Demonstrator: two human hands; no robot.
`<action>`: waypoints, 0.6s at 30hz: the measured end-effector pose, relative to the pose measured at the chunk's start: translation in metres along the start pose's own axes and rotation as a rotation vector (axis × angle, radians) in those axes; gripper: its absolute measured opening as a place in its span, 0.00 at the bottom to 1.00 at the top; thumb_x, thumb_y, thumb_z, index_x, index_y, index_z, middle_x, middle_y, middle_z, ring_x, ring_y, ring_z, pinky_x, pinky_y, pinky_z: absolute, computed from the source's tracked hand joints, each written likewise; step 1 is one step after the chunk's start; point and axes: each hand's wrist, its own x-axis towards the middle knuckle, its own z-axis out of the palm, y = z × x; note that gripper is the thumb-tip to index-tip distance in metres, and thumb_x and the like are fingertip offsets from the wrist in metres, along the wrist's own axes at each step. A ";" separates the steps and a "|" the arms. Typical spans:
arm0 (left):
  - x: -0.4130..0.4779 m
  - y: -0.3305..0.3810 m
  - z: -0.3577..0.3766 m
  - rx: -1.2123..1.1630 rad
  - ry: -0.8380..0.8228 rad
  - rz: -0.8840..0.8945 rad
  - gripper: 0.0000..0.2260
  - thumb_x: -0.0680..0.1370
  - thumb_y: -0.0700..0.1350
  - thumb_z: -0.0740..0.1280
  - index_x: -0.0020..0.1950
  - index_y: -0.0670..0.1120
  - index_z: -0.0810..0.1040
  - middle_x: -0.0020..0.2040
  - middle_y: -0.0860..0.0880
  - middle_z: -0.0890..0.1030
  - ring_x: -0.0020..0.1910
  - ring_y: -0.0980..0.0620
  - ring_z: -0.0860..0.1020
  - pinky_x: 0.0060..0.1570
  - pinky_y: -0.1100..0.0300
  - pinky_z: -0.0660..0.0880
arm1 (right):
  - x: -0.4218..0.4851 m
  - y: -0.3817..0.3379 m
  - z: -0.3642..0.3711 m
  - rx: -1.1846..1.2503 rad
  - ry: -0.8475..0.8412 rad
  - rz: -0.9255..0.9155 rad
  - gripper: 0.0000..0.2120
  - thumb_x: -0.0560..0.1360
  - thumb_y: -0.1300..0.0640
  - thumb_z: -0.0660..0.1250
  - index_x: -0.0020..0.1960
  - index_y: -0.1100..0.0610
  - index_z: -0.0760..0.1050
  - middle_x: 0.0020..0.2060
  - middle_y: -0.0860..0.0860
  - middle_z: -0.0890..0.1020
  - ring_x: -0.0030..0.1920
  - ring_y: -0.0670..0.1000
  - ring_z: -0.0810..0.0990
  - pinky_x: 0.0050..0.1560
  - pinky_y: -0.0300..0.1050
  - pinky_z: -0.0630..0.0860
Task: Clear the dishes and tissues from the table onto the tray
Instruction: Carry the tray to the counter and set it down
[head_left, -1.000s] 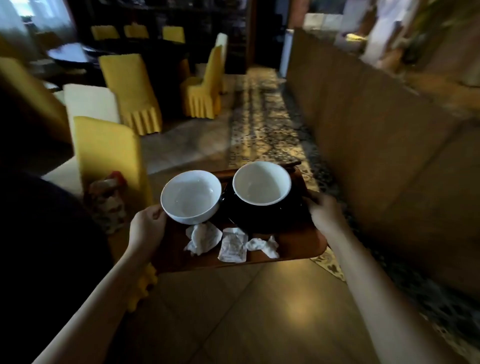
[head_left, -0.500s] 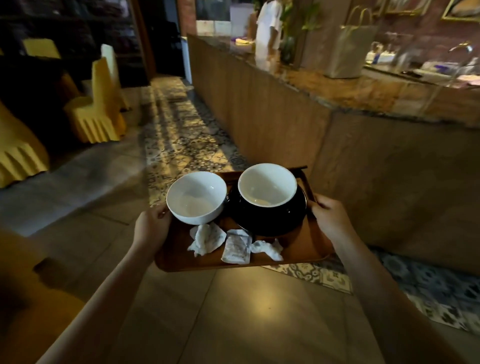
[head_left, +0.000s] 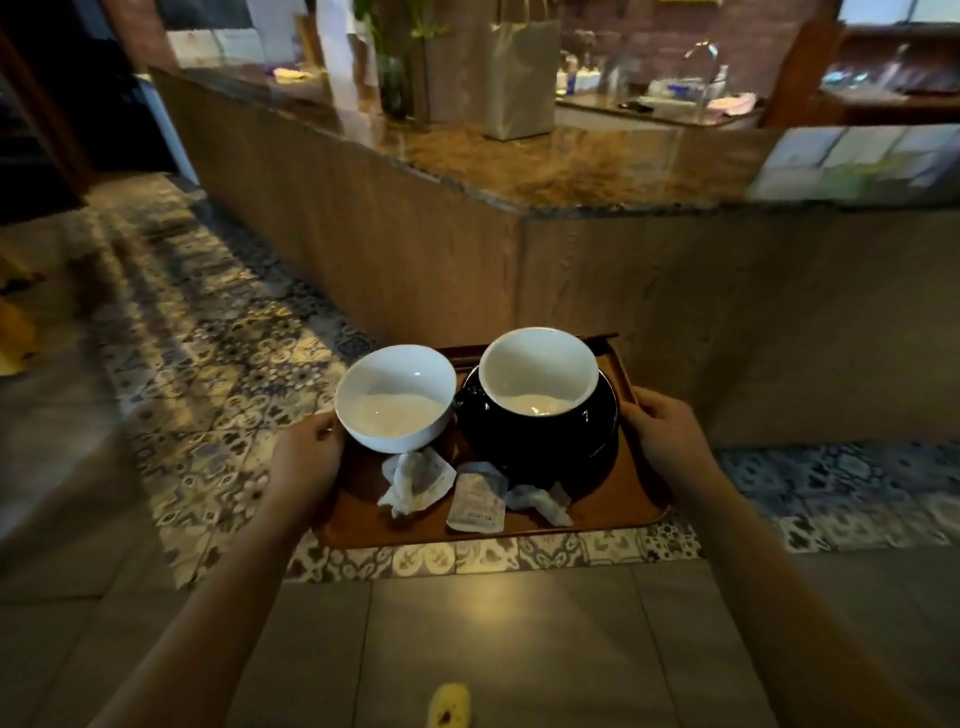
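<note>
Holding the tray (head_left: 597, 514) at both short edges: left hand (head_left: 306, 457) clamped on the left rim, right hand (head_left: 662, 434) clamped on the right rim, tray off any surface, above the tiled floor (head_left: 208, 364) in front of the wooden counter (head_left: 415, 249). I see a white bowl (head_left: 395, 400) at back left of the tray, beside it a white-lined black cup (head_left: 537, 379) on a black saucer (head_left: 597, 415). Crumpled tissues (head_left: 413, 480) lie along the near edge, plus a flat sachet (head_left: 475, 499) and another tissue scrap (head_left: 540, 501). Dark stick-like items at the tray's back edge, can't tell what.
</note>
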 end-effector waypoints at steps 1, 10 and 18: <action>0.017 0.005 0.009 -0.017 -0.017 0.022 0.11 0.78 0.41 0.58 0.51 0.45 0.80 0.49 0.38 0.82 0.42 0.46 0.75 0.41 0.51 0.73 | 0.012 0.001 -0.001 -0.010 0.024 0.005 0.13 0.78 0.58 0.60 0.47 0.67 0.79 0.46 0.68 0.81 0.46 0.65 0.80 0.48 0.57 0.77; 0.154 0.058 0.082 0.007 -0.220 0.138 0.08 0.78 0.42 0.58 0.43 0.49 0.76 0.32 0.52 0.73 0.34 0.50 0.72 0.33 0.61 0.66 | 0.117 0.009 -0.009 -0.088 0.213 0.045 0.14 0.79 0.59 0.59 0.50 0.69 0.78 0.43 0.67 0.81 0.40 0.58 0.77 0.41 0.51 0.73; 0.232 0.117 0.154 -0.102 -0.341 0.188 0.10 0.78 0.41 0.60 0.38 0.44 0.76 0.37 0.36 0.78 0.38 0.47 0.73 0.38 0.55 0.68 | 0.204 0.025 -0.043 -0.114 0.318 0.071 0.19 0.79 0.58 0.60 0.44 0.76 0.73 0.40 0.73 0.77 0.36 0.56 0.73 0.36 0.46 0.66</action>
